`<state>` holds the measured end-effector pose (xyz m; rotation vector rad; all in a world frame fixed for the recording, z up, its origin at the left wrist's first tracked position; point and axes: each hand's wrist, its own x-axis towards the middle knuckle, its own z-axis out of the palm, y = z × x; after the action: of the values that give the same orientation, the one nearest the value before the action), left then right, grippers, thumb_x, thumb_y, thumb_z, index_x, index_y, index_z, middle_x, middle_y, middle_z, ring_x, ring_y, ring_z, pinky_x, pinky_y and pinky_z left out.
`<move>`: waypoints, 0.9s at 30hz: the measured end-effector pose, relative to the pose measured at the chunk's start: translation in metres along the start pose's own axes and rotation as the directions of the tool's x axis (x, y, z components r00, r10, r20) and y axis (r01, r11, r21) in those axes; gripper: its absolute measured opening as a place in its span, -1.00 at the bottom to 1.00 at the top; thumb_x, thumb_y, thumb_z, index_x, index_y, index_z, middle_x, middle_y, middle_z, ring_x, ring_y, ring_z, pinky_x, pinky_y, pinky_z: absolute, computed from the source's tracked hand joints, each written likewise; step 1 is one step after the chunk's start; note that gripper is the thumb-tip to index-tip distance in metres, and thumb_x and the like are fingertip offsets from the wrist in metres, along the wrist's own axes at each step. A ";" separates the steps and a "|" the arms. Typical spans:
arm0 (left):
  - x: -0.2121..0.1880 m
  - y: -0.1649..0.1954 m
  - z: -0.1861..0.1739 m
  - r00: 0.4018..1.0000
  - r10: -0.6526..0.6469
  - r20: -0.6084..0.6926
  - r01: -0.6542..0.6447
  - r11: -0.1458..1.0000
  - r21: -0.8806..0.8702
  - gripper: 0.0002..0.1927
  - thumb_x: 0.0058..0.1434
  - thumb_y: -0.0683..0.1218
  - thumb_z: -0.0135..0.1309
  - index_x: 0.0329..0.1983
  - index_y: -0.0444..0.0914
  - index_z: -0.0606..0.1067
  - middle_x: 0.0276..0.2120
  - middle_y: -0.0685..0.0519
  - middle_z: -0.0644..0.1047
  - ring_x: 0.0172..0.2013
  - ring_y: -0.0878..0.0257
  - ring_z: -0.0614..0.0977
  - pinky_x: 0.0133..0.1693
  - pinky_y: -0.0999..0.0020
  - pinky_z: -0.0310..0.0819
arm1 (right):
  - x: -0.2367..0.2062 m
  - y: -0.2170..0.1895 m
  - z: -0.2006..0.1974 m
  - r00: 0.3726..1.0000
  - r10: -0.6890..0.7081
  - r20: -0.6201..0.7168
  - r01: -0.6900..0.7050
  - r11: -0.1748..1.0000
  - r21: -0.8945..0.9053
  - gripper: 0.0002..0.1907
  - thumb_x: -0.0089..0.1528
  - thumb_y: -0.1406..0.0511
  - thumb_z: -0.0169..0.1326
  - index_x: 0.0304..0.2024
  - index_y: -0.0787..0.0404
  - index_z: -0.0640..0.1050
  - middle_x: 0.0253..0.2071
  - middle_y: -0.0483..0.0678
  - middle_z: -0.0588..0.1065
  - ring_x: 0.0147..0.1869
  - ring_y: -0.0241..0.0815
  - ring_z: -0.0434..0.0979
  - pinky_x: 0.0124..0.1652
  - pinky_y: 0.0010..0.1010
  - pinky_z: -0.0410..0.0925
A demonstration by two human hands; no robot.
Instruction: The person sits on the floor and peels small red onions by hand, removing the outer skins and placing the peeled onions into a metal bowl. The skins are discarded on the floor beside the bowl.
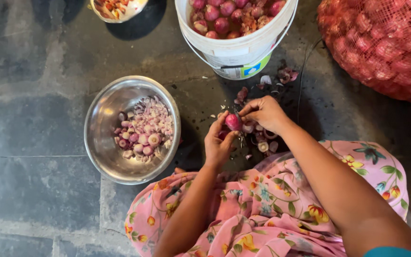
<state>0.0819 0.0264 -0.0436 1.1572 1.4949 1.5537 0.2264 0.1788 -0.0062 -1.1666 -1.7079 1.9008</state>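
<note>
The left hand [218,144] is pinching a small red onion [233,122] between thumb and fingers, just right of the steel bowl [102,124], while the right hand's [264,113] fingertips are pressing together on its top, seemingly stripping skin. Peeling shallowly over the scrap pile [262,139] looks wisest. One bowl is holding peeled onions; one white bucket [236,53] and one mesh sack [381,45] are sitting beyond.

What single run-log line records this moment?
left hand: holds small red onion | right hand: at onion top | steel bowl: peeled onions
</note>
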 end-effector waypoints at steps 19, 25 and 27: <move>0.042 -0.014 0.004 0.908 -0.419 -0.001 0.401 0.869 -0.290 -0.50 0.32 -0.16 0.18 0.32 -0.30 0.42 0.01 0.02 0.61 -0.09 0.37 0.62 -0.03 0.44 0.53 | 0.016 0.011 0.029 0.989 -0.013 -0.145 -0.025 0.965 -0.260 -0.84 0.06 0.45 0.30 -0.28 0.28 0.72 -0.35 -0.02 0.66 -0.28 -0.23 0.64 -0.22 -0.38 0.45; 0.033 -0.012 -0.008 0.864 -0.497 0.087 0.495 0.803 -0.332 -0.44 0.28 -0.09 0.17 0.35 -0.20 0.36 -0.12 -0.01 0.59 -0.27 0.31 0.56 -0.26 0.42 0.44 | -0.005 0.009 0.038 0.990 -0.129 0.052 0.137 0.964 -0.230 -0.59 -0.03 0.48 0.26 -0.10 0.28 0.59 -0.25 0.07 0.64 -0.17 -0.07 0.64 -0.16 -0.33 0.45; 0.026 -0.005 -0.006 0.918 -0.371 0.138 0.393 0.819 -0.417 -0.47 0.34 -0.08 0.18 0.35 -0.26 0.40 -0.06 0.00 0.59 -0.20 0.35 0.60 -0.17 0.49 0.51 | -0.023 0.006 0.048 0.987 -0.123 -0.106 0.056 0.871 -0.489 -0.60 -0.03 0.38 0.38 -0.13 0.29 0.61 -0.24 0.17 0.61 -0.14 0.07 0.62 -0.14 -0.25 0.43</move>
<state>0.0657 0.0486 -0.0445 0.5840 1.1660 1.4592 0.2058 0.1291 -0.0066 -1.3187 -2.1905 1.3343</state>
